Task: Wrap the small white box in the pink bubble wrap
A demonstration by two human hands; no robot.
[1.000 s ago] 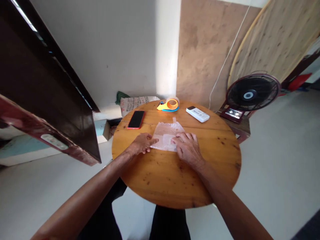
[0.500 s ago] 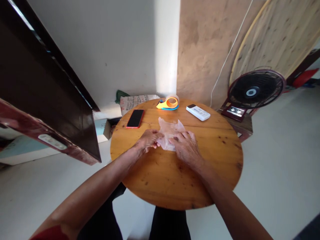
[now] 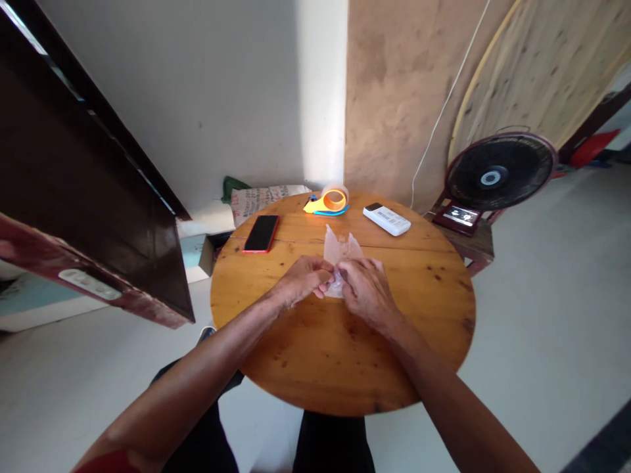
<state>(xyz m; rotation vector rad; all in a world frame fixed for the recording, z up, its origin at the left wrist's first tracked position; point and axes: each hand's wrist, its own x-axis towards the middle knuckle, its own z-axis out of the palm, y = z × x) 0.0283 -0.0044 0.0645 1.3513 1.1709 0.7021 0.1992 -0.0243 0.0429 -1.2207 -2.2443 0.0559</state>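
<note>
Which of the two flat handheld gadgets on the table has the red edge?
The phone, lying dark face up left of the tape dispenser. The other, the remote control, is white and lies to the right.

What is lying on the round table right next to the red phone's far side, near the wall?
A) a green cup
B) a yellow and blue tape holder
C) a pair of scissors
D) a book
B: the yellow and blue tape holder sits at the far edge of the round table, between the red phone and the white remote.
</note>
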